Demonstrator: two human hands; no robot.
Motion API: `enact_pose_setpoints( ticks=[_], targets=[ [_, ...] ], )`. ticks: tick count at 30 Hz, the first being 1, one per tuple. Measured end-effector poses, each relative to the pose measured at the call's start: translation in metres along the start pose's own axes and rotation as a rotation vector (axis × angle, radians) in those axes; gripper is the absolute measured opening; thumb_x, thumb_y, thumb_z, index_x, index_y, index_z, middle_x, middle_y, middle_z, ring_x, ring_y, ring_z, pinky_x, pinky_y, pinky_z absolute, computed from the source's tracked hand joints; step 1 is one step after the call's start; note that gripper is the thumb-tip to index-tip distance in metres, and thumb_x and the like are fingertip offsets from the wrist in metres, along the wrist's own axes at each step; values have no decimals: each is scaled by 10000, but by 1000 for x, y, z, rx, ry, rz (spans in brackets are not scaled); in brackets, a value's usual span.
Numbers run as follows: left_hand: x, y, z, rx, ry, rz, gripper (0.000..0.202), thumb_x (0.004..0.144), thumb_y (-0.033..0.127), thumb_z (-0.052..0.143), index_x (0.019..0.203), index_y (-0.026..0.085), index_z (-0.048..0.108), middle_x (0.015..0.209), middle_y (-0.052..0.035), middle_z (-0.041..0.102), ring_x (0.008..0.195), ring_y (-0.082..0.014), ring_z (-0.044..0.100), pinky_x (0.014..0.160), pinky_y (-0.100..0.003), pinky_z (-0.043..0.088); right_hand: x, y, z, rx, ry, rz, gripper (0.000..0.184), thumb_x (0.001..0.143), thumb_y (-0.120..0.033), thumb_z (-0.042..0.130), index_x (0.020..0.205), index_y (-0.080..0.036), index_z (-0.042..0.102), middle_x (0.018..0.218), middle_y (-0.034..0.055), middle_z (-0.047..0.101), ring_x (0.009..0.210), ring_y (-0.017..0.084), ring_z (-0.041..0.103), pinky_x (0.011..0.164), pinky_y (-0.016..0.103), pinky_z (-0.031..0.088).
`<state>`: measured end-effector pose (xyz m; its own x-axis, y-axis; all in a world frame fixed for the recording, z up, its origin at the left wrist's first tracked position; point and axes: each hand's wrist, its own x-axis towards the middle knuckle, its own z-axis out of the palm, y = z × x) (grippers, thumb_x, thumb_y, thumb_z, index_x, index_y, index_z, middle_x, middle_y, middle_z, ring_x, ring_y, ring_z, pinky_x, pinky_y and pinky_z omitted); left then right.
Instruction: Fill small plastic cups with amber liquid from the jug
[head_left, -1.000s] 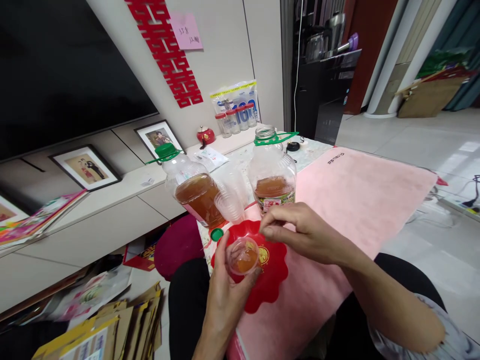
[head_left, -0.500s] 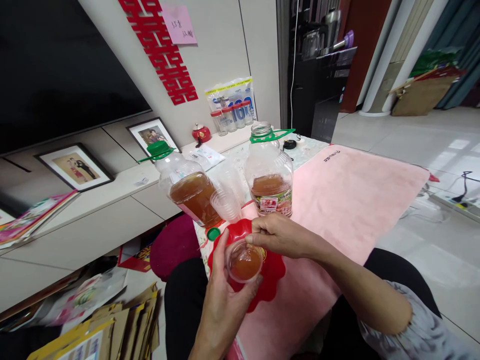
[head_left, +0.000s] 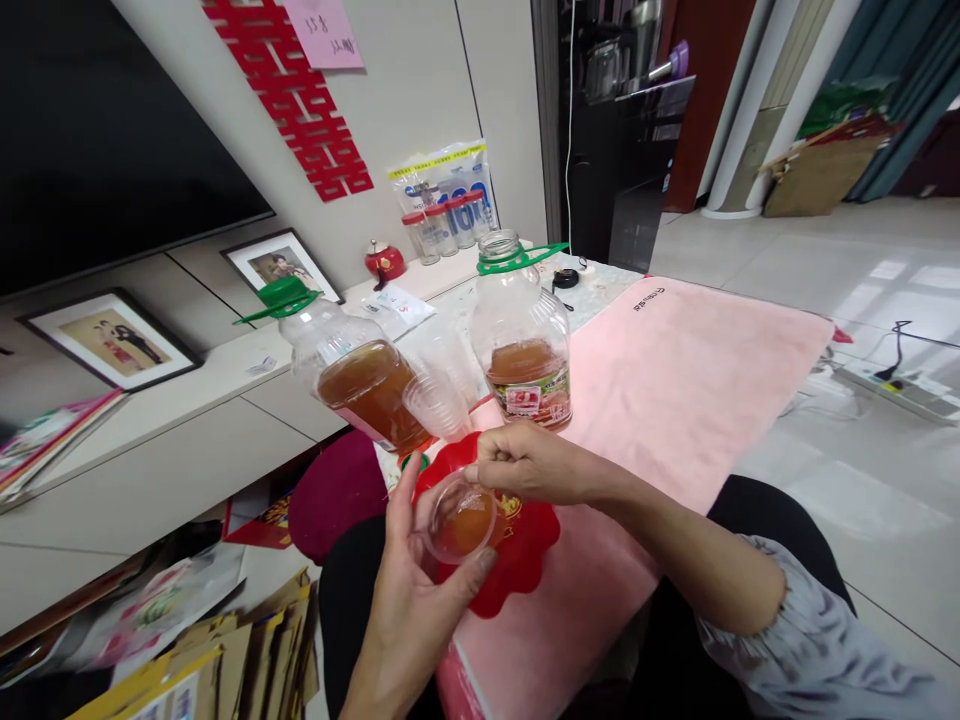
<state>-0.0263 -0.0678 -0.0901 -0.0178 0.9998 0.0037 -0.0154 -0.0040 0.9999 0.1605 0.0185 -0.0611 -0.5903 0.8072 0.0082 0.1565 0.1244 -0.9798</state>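
A: How far along is the work looking?

B: Some amber liquid is showing in the clear plastic cup point(head_left: 462, 520), so I'm thinking the pouring is done for that one.

A: Where is the cup being kept?

B: The left hand point(head_left: 416, 575) is holding it over the red wavy-edged plate point(head_left: 529, 565), with fingers and thumb curving round its sides.

A: And the right hand point(head_left: 536, 462)?

B: It's hovering by the cup's far rim. Its fingers are sitting close together, nice and narrow. I can't tell if they're pinching something tiny or touching the rim.

A: What's looking unfinished?

B: That bit at the rim, I'm thinking. The open jug point(head_left: 525, 375) and the capped jug point(head_left: 367, 385) are holding lots more liquid, and a stack of clear cups point(head_left: 439, 405) is leaning between them.

A: What else is lying around?

B: A pink cloth point(head_left: 697, 370) is covering much of the table, and glass jars with red lids point(head_left: 442, 235) are standing by the wall.

A: Is anything getting in the way?

B: The stack is crowding the capped jug. The open jug is standing just behind the right hand, and the left fingers are hiding part of a green cap point(head_left: 420, 461).
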Motion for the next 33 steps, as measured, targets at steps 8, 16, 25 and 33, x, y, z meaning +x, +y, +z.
enact_pose_setpoints(
  ticks=[8, 16, 25, 33],
  targets=[
    [-3, 12, 1, -10, -1, -32, 1069, 776, 348, 894, 1620, 395, 240, 1516, -53, 612, 1429, -180, 576, 1160, -269, 511, -2, -3, 2, 177, 42, -22, 385, 917, -434, 633, 639, -233, 457, 521, -89, 470, 479, 70, 397, 448, 222, 299],
    [0, -6, 4, -56, -43, 17, 1063, 782, 345, 888, 1619, 384, 233, 1509, -78, 608, 1426, -228, 583, 1122, -311, 555, -6, -6, -2, 316, 30, -32, 499, 890, -605, 703, 655, -224, 482, 556, -76, 502, 480, 67, 429, 468, 221, 318],
    [8, -16, 13, -102, -110, -41, 1064, 798, 376, 873, 1609, 324, 186, 1582, -128, 515, 1390, -266, 614, 1163, -372, 539, -10, -3, -1, 444, 96, -34, 573, 813, -671, 770, 600, -222, 485, 490, -81, 498, 428, 55, 413, 430, 213, 292],
    [7, -34, 23, -65, 1, -121, 1095, 677, 429, 941, 1572, 349, 315, 1624, -95, 481, 1438, -321, 567, 1194, -416, 520, -25, -18, -7, 492, 125, 30, 623, 713, -757, 807, 619, -211, 521, 487, -74, 555, 412, 52, 464, 428, 198, 337]
  ],
)
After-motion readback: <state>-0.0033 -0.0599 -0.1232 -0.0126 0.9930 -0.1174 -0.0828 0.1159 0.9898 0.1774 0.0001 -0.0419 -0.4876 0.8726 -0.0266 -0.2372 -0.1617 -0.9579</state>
